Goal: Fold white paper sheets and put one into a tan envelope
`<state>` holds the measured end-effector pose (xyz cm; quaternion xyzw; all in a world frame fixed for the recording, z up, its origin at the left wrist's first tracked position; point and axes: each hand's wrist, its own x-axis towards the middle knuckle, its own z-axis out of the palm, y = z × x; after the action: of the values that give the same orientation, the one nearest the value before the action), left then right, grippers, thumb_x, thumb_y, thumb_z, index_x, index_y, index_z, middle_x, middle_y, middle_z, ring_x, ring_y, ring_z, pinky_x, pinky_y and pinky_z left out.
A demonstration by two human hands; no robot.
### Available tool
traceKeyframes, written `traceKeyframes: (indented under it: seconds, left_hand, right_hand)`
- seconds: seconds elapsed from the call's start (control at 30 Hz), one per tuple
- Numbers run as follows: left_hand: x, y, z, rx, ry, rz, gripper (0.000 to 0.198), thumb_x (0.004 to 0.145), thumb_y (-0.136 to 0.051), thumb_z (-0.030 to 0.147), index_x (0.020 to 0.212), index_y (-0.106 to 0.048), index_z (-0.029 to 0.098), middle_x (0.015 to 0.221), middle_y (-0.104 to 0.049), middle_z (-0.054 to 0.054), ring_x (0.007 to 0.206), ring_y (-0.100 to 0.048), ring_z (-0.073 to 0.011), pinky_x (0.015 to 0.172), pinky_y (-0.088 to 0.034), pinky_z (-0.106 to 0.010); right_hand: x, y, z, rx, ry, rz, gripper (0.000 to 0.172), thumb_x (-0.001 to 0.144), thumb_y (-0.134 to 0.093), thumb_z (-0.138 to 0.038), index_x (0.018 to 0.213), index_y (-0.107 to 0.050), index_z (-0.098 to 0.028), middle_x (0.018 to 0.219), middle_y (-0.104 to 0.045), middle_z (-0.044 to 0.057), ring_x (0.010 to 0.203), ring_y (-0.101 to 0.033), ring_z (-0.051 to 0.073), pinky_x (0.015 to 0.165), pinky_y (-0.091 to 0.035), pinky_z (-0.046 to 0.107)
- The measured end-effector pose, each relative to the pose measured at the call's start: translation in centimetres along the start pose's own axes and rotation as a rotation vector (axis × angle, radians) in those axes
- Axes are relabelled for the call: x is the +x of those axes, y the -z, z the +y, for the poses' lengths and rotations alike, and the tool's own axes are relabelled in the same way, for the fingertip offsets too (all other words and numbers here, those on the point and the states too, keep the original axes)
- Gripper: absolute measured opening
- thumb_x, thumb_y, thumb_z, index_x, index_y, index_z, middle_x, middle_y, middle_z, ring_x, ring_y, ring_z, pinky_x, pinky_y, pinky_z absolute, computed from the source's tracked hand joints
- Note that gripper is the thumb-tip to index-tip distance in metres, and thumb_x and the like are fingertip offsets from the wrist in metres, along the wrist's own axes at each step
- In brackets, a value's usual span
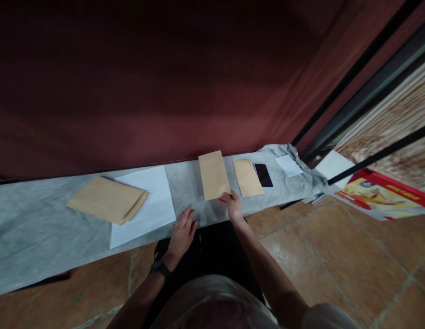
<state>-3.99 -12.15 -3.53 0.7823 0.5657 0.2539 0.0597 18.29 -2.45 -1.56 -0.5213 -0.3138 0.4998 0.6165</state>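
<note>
My right hand (231, 201) pinches the lower right corner of a brown envelope (214, 176), which is tilted over the grey cloth. My left hand (184, 228), with a dark watch on its wrist, rests near the front edge of the cloth, fingers apart and nothing in them. To the left, several brown envelopes (104, 198) lie stacked partly over white paper (147, 201). Another brown envelope (248, 178) lies flat right of the held one, beside a dark phone (263, 175).
The grey cloth (23, 224) covers a long narrow table. A small white paper (288, 166) lies at its right end. Behind stands a dark red wall (147, 91). Black bars and a red and yellow box (384, 194) are at the right, above the tiled floor.
</note>
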Motion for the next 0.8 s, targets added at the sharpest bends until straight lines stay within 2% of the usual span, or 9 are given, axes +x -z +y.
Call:
traceKeyframes:
  seconds: [0.13,0.23,0.33,0.47,0.63,0.8]
  left_hand:
    - [-0.1,-0.4,-0.3,0.041,-0.047,-0.01,0.042,0.104,-0.038,0.033,0.14,-0.055,0.019,0.156,-0.052,-0.016,0.141,-0.054,-0.0287,0.12,-0.045,-0.052]
    - [-0.1,-0.6,-0.5,0.066,-0.06,-0.01,0.042,0.105,-0.037,0.033,0.139,-0.056,0.018,0.154,-0.055,-0.016,0.142,-0.054,-0.0283,0.12,-0.045,-0.052]
    - [-0.1,-0.7,-0.5,0.081,-0.07,-0.011,0.042,0.105,-0.036,0.032,0.138,-0.057,0.017,0.152,-0.057,-0.016,0.141,-0.055,-0.028,0.12,-0.045,-0.052]
    - [-0.1,-0.8,-0.6,0.087,-0.075,-0.005,0.043,0.105,-0.037,0.031,0.14,-0.057,0.016,0.151,-0.058,-0.016,0.141,-0.055,-0.0274,0.12,-0.045,-0.052]
    - [-0.2,-0.9,-0.6,0.09,-0.078,0.0,0.043,0.105,-0.038,0.031,0.141,-0.057,0.016,0.15,-0.059,-0.016,0.141,-0.055,-0.0276,0.12,-0.045,-0.052]
    - [-0.1,-0.2,-0.4,0.068,-0.082,-0.013,0.042,0.106,-0.039,0.031,0.139,-0.058,0.014,0.15,-0.059,-0.016,0.142,-0.054,-0.027,0.12,-0.045,-0.051]
  right_hand:
    - [3.5,5.6,-3.2,0.0,-0.004,0.169,0.028,0.073,-0.075,-0.037,0.08,-0.051,-0.025,0.062,-0.062,-0.008,0.057,-0.068,0.012,0.066,-0.065,0.027]
    - [5.1,9.3,-4.7,-0.029,-0.031,0.256,0.03,0.07,-0.078,-0.031,0.078,-0.05,-0.024,0.058,-0.061,-0.008,0.053,-0.067,0.012,0.06,-0.064,0.025]
    - [5.9,11.9,-5.1,-0.066,-0.064,0.312,0.034,0.066,-0.081,-0.027,0.078,-0.05,-0.024,0.054,-0.062,-0.007,0.047,-0.064,0.012,0.052,-0.061,0.023]
    - [6.3,13.5,-4.7,-0.089,-0.061,0.382,0.037,0.066,-0.08,-0.026,0.084,-0.048,-0.024,0.055,-0.062,-0.008,0.045,-0.064,0.013,0.048,-0.06,0.023]
    - [6.3,13.8,-3.8,-0.122,-0.047,0.442,0.042,0.065,-0.079,-0.03,0.087,-0.044,-0.025,0.055,-0.061,-0.009,0.047,-0.065,0.014,0.048,-0.06,0.024]
    - [6.0,14.4,-3.6,-0.211,-0.041,0.456,0.048,0.066,-0.08,-0.038,0.091,-0.041,-0.026,0.055,-0.057,-0.012,0.044,-0.06,0.013,0.043,-0.055,0.024]
